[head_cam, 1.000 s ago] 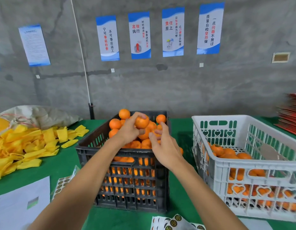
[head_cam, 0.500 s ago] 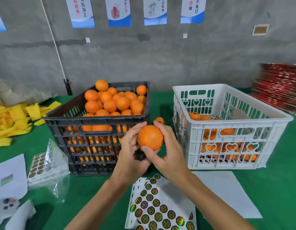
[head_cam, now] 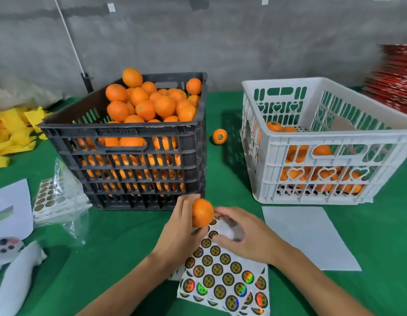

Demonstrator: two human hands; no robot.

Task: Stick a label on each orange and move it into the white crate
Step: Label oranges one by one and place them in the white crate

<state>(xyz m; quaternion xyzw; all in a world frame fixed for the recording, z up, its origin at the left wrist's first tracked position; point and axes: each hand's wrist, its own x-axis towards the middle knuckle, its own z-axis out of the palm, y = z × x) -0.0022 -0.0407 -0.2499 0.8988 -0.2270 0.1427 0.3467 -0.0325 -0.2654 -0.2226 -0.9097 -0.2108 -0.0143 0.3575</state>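
Left hand [head_cam: 178,226] grips one orange [head_cam: 202,212] with curled fingers and holds it up just above the far end of the label sheet [head_cam: 223,270], probably so that a label has only a short way to travel to the fruit. Right hand [head_cam: 242,236] reaches over the same sheet with bent fingers, near the orange; it is blurred, so I cannot tell if it already pinches a label. The sheet lies on the green table [head_cam: 120,247], near the person, which I think is for easy reach. Behind it on the left stands the black crate [head_cam: 138,165], heaped with oranges, and on the right the white crate [head_cam: 321,165], partly filled. Between them lies a loose orange [head_cam: 219,136] that carries a label.
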